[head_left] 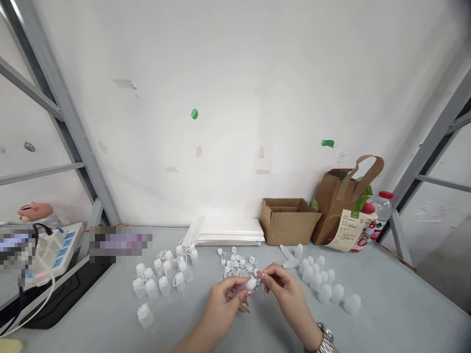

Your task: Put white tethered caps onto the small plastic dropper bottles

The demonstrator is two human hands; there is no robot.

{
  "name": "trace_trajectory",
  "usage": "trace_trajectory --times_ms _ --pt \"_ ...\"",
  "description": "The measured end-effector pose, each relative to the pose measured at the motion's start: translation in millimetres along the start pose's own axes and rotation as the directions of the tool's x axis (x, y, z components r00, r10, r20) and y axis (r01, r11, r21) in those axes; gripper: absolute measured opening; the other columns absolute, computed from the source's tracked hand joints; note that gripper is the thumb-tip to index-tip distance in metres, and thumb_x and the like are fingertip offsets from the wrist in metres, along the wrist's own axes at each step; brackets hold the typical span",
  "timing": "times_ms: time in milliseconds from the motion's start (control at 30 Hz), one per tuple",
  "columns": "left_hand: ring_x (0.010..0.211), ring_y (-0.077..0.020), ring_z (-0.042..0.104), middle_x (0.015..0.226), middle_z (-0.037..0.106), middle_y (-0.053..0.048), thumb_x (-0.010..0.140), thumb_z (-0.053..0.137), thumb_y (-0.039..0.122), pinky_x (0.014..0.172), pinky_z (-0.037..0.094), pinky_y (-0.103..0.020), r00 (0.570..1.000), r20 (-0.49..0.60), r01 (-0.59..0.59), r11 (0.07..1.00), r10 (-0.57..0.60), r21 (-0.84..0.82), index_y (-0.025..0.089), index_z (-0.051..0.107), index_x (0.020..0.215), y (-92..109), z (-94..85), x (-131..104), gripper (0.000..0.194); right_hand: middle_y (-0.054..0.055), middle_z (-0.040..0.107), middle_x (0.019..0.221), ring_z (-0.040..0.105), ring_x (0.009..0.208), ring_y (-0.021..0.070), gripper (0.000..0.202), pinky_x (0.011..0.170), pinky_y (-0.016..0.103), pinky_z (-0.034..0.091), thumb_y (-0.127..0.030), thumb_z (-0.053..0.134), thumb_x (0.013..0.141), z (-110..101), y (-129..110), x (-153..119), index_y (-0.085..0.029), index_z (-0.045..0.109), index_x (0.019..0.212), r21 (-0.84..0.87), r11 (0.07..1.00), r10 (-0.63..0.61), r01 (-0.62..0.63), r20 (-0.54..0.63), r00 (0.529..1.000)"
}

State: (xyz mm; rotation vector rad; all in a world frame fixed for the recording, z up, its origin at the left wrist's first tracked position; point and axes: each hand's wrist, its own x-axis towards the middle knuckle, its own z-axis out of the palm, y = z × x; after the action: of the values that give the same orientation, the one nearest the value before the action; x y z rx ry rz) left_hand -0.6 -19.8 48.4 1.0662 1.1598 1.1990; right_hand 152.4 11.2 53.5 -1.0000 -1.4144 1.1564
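My left hand [223,303] is closed around a small translucent squeeze bottle [251,284], its white top pointing to the right. Close beside that top, the fingertips of my right hand [286,290] are pinched together; what lies between them is too small to make out. Just beyond both hands lies a pile of loose white caps with straps [235,264]. On the left stand several small bottles with caps and looped straps [151,289]. Over on the right is a group of several small translucent bottles [315,281], without visible straps.
Flat white packets [228,230] are stacked by the wall, next to an open cardboard box [290,228]. Behind the right group stand a brown paper bag [333,201] and a red-capped bottle [382,208]. A power strip [64,250] with cables sits far left.
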Motion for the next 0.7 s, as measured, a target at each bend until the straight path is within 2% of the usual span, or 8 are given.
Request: trace_trajectory --times_ms 133,267,500,600,700 --pt "0.057 -0.0141 0.055 0.073 0.065 -0.006 0.053 0.073 0.043 0.054 0.053 -0.03 1.0 0.0 -0.01 1.0 0.01 0.011 0.015 0.07 0.081 -2.9 -0.6 0.4 0.04 0.0 0.051 0.058 0.049 0.056 0.0149 0.029 0.056 0.026 0.039 -0.045 0.063 0.072 -4.0 -2.3 2.4 -0.019 0.064 0.059 -0.086 0.993 -0.07 0.075 0.058 0.996" --pt "0.057 -0.0147 0.056 0.073 0.066 -0.006 0.055 0.072 0.042 0.054 0.053 -0.03 0.999 0.019 -0.03 0.999 0.03 0.014 0.016 0.071 0.082 -5.1 -1.7 0.6 0.037 0.0 0.05 0.059 0.049 0.053 0.0138 0.027 0.054 0.026 0.038 -0.044 0.064 0.072 -4.9 -0.9 2.7 -0.019 0.066 0.06 -0.086 0.995 -0.048 0.057 0.106 0.993" --pt "0.062 -0.0167 0.057 0.077 0.066 -0.007 0.058 0.07 0.043 0.057 0.053 -0.031 0.999 0.021 -0.032 0.998 0.031 0.062 0.015 0.069 0.085 -8.9 -0.8 5.0 0.039 0.0 0.05 0.06 0.049 0.053 0.0142 0.029 0.055 0.027 0.038 -0.044 0.063 0.073 -3.8 6.1 2.8 -0.018 0.066 0.063 -0.121 0.991 -0.04 0.05 0.085 0.996" --pt "0.075 -0.0217 0.06 0.09 0.065 -0.01 0.063 0.067 0.042 0.063 0.053 -0.033 0.997 0.04 -0.077 0.988 0.073 0.135 0.015 0.067 0.091 -11.3 -1.3 7.8 0.039 0.0 0.051 0.059 0.05 0.056 0.0157 0.027 0.057 0.028 0.038 -0.043 0.061 0.075 -7.7 6.0 4.8 -0.019 0.065 0.063 -0.164 0.98 -0.101 0.109 0.061 0.993" --pt "0.098 -0.0252 0.055 0.105 0.06 -0.01 0.068 0.064 0.035 0.08 0.048 -0.035 0.973 0.033 -0.224 0.914 0.226 0.338 0.02 0.062 0.104 -12.7 -5.9 8.4 0.038 0.001 0.054 0.061 0.05 0.06 0.0175 0.023 0.059 0.029 0.039 -0.038 0.058 0.079 -11.4 0.4 8.3 -0.021 0.064 0.065 -0.238 0.947 -0.216 0.215 0.025 0.976"
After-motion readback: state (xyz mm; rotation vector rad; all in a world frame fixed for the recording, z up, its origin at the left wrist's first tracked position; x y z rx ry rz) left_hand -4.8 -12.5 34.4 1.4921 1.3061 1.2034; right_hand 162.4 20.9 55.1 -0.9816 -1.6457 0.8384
